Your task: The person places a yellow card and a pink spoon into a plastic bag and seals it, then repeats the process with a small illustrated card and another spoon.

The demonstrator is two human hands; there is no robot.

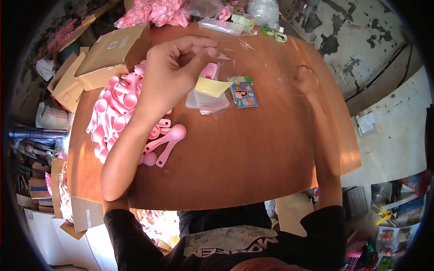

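My left hand [178, 63] is raised over the back middle of the table, thumb and fingers pinched together; whatever they hold, if anything, is too thin or hidden to make out. Further right, my right hand [307, 80] is blurred, with its fingers curled in. Below my left hand lie clear plastic bags [205, 103], a pale yellow strip [212, 87] and a pink piece [210, 70]. Beside them is a blue printed card [244, 95] with a green edge. Left of my forearm spreads a heap of pink spoons [113, 108], two of them [167, 140] nearer the front.
A cardboard box [110, 47] stands at the table's back left. Along the back edge lie more pink items [158, 12], clear packets [224, 26] and a green-and-white object [274, 35]. Scraps of clear film [246, 44] show near the back of the brown table [239, 158].
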